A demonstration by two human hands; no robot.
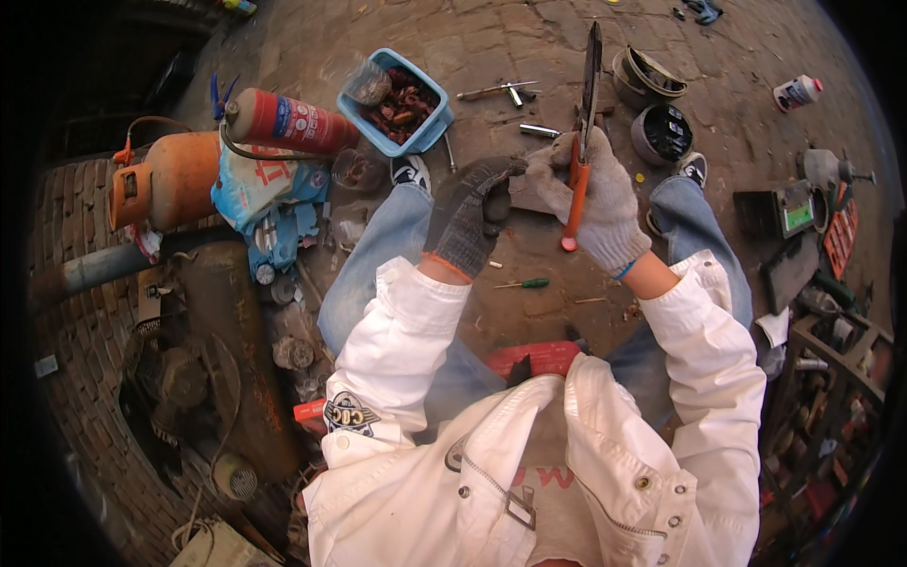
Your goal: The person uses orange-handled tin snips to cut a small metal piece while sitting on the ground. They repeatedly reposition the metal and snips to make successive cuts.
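My right hand [605, 198], in a pale knit glove, is closed around a long orange-handled tool [577, 194]. Its narrow dark front part points up and away from me; seen nearly edge-on, its exact kind is unclear. My left hand [472, 208], in a dark grey glove, has curled fingers close to the right hand's fingertips. What it grips, if anything, is hidden. Between and below the hands shows part of a flat brownish piece [532, 197]. A green-handled screwdriver [524, 283] lies on the ground nearer to me.
Ahead stand a blue basin [442, 123] of rusty small parts and round dark containers [663, 134]. Metal tools [505, 91] lie between them. On the left are a red fire extinguisher [293, 123] and an orange gas cylinder [184, 180]. A black box [775, 212] sits at right.
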